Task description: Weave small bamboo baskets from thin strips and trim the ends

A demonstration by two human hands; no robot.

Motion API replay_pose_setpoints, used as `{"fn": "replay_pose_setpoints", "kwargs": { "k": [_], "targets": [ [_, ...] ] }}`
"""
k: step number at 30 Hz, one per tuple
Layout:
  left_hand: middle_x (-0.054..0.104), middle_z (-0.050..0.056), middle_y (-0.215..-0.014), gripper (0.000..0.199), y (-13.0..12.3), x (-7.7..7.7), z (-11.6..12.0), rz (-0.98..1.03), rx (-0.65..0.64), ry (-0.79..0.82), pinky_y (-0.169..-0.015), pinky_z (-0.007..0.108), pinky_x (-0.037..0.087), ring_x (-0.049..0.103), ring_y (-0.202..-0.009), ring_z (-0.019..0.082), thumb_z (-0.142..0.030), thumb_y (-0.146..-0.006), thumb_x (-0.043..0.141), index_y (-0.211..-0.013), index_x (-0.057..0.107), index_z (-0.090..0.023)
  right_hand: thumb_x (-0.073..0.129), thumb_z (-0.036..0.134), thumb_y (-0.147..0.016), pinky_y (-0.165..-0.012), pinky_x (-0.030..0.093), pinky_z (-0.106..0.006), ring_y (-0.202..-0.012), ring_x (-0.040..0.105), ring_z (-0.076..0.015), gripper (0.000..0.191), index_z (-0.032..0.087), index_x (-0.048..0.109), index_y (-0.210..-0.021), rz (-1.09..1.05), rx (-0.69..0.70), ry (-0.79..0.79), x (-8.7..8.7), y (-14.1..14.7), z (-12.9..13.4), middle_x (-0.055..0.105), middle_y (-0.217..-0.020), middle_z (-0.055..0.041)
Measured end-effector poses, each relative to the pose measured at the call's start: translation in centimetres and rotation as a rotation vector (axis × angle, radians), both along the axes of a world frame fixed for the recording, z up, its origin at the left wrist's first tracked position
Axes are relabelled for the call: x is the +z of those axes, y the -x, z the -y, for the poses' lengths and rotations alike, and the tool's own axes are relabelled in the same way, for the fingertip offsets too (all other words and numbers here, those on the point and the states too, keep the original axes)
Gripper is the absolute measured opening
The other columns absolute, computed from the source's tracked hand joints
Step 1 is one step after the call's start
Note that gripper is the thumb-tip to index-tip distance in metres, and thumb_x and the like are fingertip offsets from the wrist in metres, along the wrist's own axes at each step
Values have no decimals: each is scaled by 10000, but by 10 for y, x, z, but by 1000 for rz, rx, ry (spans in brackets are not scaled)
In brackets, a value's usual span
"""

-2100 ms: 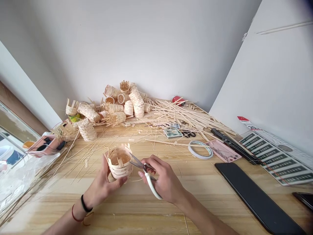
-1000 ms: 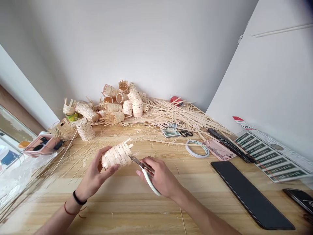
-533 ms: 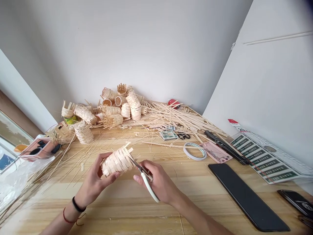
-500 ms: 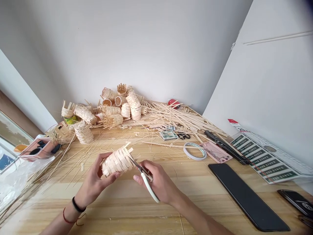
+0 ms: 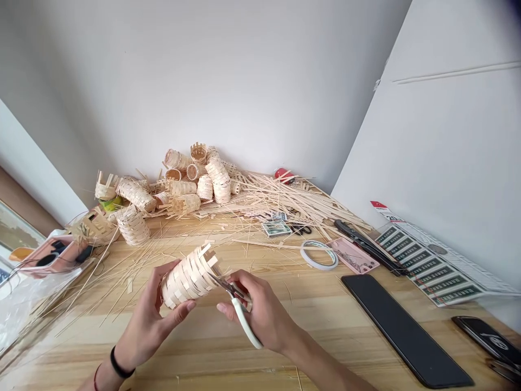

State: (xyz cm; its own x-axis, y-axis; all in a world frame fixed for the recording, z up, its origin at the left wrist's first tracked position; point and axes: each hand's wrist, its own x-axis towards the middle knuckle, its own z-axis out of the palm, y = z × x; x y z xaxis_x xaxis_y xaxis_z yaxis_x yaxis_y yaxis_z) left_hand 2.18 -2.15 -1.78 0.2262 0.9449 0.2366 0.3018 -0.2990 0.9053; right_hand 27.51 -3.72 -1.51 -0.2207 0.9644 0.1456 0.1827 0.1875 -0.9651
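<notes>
A woven basket of pale wood strips lies tilted in my left hand, whose fingers and thumb wrap round its closed end. Short strip ends stick up from its rim, which faces right. My right hand is closed on white-handled pliers or scissors; which tool it is I cannot tell. The metal jaws touch the basket's rim, and their tips are partly hidden among the strips.
Several woven baskets are heaped by the wall, beside loose strips. Rightward lie a tape roll, a pink tray, a black knife, a dark phone-like slab and blade packs. A pink box stands left.
The camera view has shifted slightly. Both hands, the basket and the tool sit a little lower and further left in view. The tool's jaws remain at the rim.
</notes>
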Motion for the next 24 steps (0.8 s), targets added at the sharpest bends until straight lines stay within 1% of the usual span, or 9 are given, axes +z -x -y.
{"fn": "replay_pose_setpoints", "kwargs": {
  "k": [4, 8, 12, 16, 21, 24],
  "targets": [
    [664, 88, -1269, 598, 0, 2, 2, -9, 12, -7, -949, 418, 600, 670, -1135, 298, -416, -881, 784, -1381, 480, -292, 757, 239, -768, -587, 420, -228, -654, 457, -123, 200, 219, 586, -870, 19, -20, -40, 0, -1, -1, 528, -783, 31],
    [674, 83, -1242, 593, -2, 2, 2, 11, 20, 15, -931, 415, 606, 682, -1104, 293, -431, -870, 789, -1366, 495, -291, 753, 249, -778, -558, 358, -230, -608, 387, -114, 162, 212, 603, -825, 43, 5, -24, 2, -4, -3, 455, -685, 61],
    [687, 79, -1221, 611, -7, 4, 2, 58, 69, 35, -944, 427, 601, 690, -1103, 312, -468, -823, 822, -1331, 541, -277, 746, 291, -798, -543, 293, -241, -583, 324, -107, 221, 207, 554, -729, 76, 13, 0, 3, -6, -3, 376, -620, 79],
    [689, 71, -1201, 607, -10, 6, 4, 64, 96, 44, -912, 411, 600, 688, -1084, 304, -488, -816, 824, -1317, 549, -283, 753, 301, -800, -542, 272, -246, -579, 315, -105, 261, 205, 534, -697, 99, 13, -10, 2, -7, -4, 380, -604, 81],
    [667, 88, -1235, 616, -8, 6, 3, 53, 69, 45, -965, 449, 583, 672, -1110, 311, -464, -833, 814, -1342, 520, -278, 785, 338, -797, -523, 248, -251, -552, 306, -102, 283, 203, 560, -692, 108, 6, -13, -3, -8, -7, 371, -576, 87],
    [663, 85, -1235, 621, -4, 3, 0, 25, 62, 47, -963, 436, 583, 671, -1109, 301, -456, -841, 809, -1354, 504, -282, 795, 375, -805, -520, 259, -248, -546, 327, -103, 299, 201, 575, -698, 99, 4, 5, -6, -8, -7, 387, -568, 85]
  ]
}}
